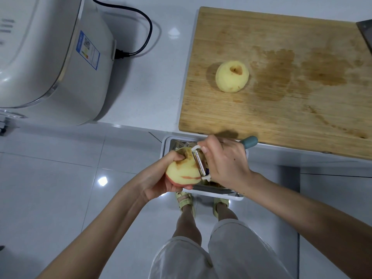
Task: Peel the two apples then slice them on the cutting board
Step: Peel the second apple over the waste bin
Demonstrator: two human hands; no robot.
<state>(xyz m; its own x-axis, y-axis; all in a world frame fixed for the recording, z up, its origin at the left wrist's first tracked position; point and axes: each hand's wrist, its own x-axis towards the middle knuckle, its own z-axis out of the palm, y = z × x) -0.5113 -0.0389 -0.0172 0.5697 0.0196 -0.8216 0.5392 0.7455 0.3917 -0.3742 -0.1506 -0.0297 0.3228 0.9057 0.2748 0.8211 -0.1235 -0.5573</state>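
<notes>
The fingers (178,157) of the left hand (159,186) curl round the half-peeled apple (181,170), while the right hand (225,164) grips the peeler (198,161). Its blade runs near to far against the fruit's right side. The remaining red skin lies on the near, lower side, just left of the blade, so the left hand probably must turn it rightward. Farther off, the peeled apple (232,76) rests on the cutting board (281,113), well apart.

1. My left hand (159,181) cups the apple (182,170) from below, thumb curled over its top.
2. My right hand (225,164) grips the peeler (198,161), its blade against the apple.
3. Both bare forearms (100,228) angle in from below, hands close together.
</notes>
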